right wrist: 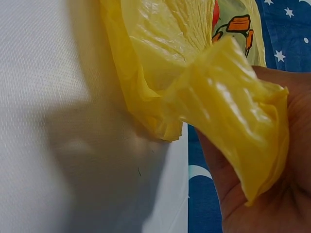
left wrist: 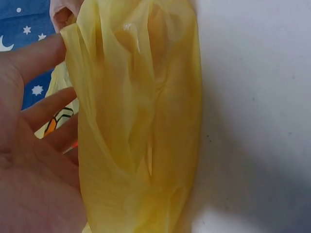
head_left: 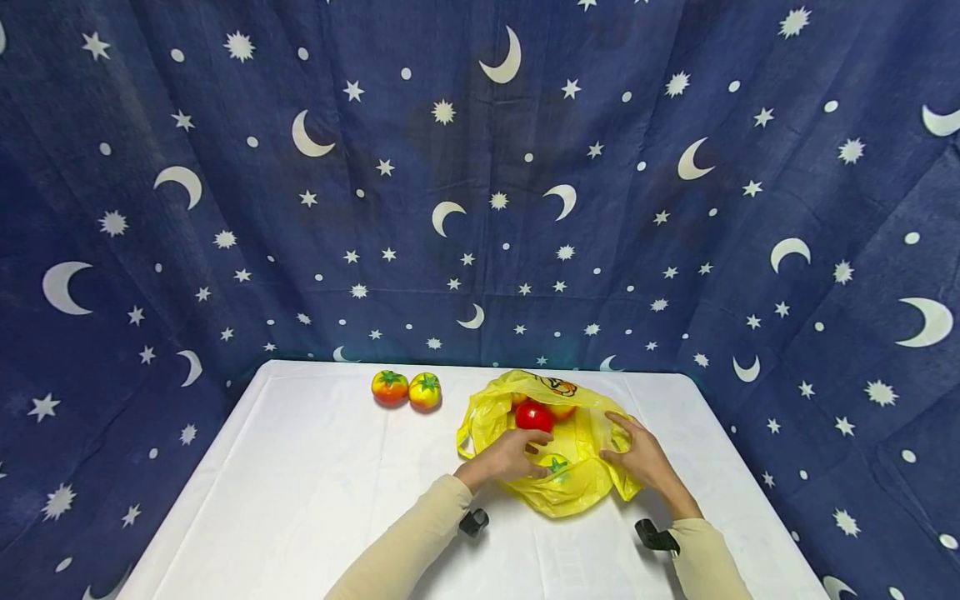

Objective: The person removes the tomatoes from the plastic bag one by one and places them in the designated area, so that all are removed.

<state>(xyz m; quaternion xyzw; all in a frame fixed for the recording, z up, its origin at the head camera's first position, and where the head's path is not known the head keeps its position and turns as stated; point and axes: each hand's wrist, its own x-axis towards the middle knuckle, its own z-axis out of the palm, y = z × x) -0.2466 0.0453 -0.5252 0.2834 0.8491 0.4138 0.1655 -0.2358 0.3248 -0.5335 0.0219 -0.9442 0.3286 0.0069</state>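
A yellow plastic bag (head_left: 581, 492) lies on the white table with its mouth towards the hands. Inside it show a red fruit (head_left: 534, 416), orange-yellow ones beside that, and a green-topped tomato (head_left: 555, 463) near the front. The left hand (head_left: 512, 456) reaches over the bag's left edge, fingers bent loosely above the tomato; in the left wrist view its fingers (left wrist: 43, 56) go behind the yellow plastic (left wrist: 141, 116). At the bag's right edge is the right hand (head_left: 643, 454), thumb and fingers apart; the right wrist view shows a bag handle (right wrist: 233, 111) lying against its palm.
Two red-yellow tomatoes (head_left: 390, 388) (head_left: 425, 392) sit side by side at the back of the white table (head_left: 300, 483), left of the bag. A dark blue curtain (head_left: 480, 167) with moons and stars hangs behind and at both sides.
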